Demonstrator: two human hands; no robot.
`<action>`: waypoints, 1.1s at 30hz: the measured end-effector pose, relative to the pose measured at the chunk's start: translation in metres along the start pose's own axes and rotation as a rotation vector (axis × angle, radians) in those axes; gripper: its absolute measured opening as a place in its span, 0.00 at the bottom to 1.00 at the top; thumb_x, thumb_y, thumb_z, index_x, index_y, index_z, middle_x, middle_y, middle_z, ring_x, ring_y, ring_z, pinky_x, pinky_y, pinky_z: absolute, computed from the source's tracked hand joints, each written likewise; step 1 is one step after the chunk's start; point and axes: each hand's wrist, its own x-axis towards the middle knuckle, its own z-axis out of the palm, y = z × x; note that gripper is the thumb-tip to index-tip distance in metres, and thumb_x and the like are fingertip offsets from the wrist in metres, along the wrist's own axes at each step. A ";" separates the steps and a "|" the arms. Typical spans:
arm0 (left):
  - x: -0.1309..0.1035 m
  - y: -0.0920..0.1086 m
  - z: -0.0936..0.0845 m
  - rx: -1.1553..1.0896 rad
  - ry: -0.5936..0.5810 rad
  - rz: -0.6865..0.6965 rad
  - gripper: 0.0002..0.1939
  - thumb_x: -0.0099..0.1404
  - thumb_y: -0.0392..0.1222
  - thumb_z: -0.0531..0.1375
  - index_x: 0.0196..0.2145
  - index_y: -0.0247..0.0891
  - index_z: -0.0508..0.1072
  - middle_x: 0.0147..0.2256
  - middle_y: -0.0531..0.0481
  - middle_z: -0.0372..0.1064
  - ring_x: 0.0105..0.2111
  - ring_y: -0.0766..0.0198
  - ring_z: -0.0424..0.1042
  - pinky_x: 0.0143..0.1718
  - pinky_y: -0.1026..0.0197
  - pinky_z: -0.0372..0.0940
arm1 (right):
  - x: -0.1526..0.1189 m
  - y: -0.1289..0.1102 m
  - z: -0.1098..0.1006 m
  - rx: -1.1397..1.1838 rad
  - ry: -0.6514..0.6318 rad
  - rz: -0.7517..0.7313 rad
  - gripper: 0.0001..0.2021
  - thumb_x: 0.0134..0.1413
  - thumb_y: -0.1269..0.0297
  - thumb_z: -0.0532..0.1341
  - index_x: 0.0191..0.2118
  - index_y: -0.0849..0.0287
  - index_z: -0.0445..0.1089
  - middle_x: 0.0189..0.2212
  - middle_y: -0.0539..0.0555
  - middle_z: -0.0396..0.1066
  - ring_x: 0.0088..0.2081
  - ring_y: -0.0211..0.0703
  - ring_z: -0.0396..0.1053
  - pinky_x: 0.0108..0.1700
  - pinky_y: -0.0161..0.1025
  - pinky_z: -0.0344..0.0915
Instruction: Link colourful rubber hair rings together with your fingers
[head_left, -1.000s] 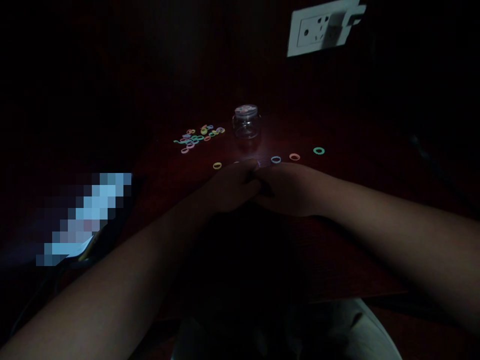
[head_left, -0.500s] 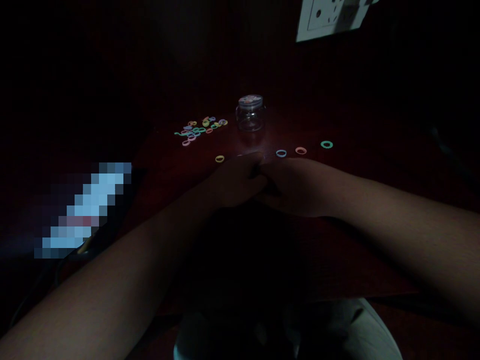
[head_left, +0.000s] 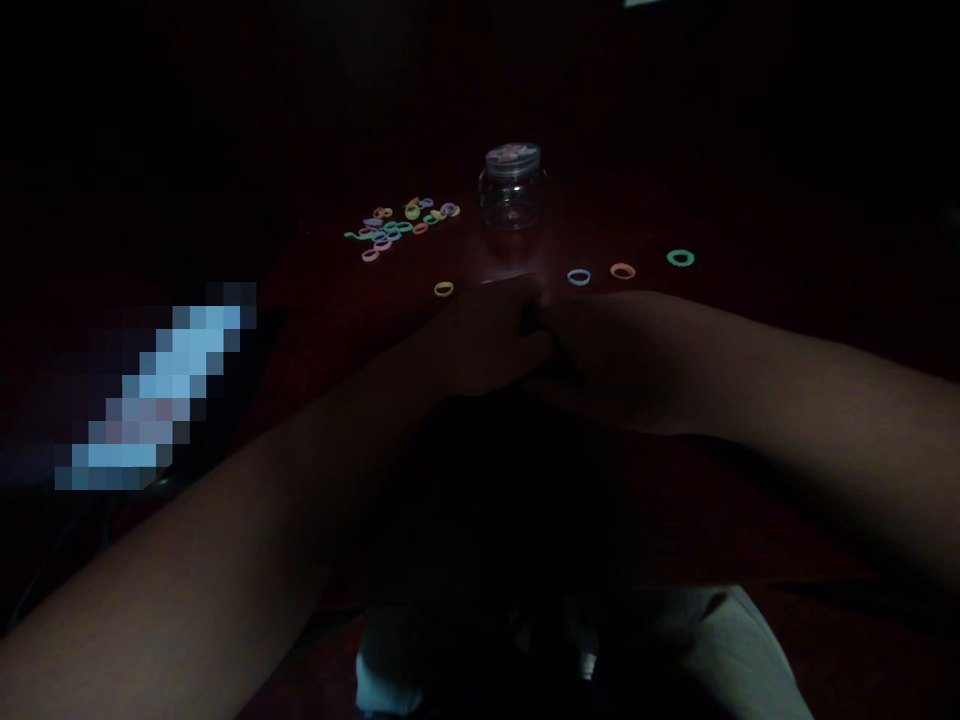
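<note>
My left hand and my right hand meet over the dark red table, touching each other in deep shadow. Both look curled closed; whatever may be between the fingers is hidden. Just past my left hand lies a yellow hair band. Beyond my right hand a blue hair band, a salmon-pink hair band and a green hair band sit in a loose row. A clear lidded jar stands upright behind the hands, with nothing visible inside.
A pile of several small coloured bands lies at the back left of the table. A bright pixelated object is at the left, with a cable below it. The table's front edge is above my lap.
The view has tilted down, so the wall socket is almost out of sight and the table things appear higher. My hands stay together in nearly the same pose.
</note>
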 end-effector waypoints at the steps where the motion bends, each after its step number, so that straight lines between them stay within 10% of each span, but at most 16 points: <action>1: 0.000 0.000 0.000 0.006 -0.006 0.003 0.11 0.55 0.42 0.53 0.36 0.35 0.67 0.34 0.49 0.67 0.37 0.61 0.65 0.39 0.59 0.60 | 0.000 0.000 0.000 -0.002 -0.001 0.002 0.25 0.53 0.53 0.52 0.52 0.66 0.62 0.39 0.62 0.71 0.37 0.50 0.69 0.36 0.41 0.62; 33: -0.001 0.003 -0.001 0.057 -0.031 -0.002 0.11 0.55 0.44 0.53 0.34 0.35 0.65 0.33 0.49 0.67 0.34 0.62 0.64 0.35 0.59 0.59 | -0.002 0.001 -0.001 0.038 -0.032 0.014 0.22 0.51 0.51 0.53 0.47 0.61 0.66 0.33 0.58 0.72 0.31 0.48 0.69 0.32 0.42 0.61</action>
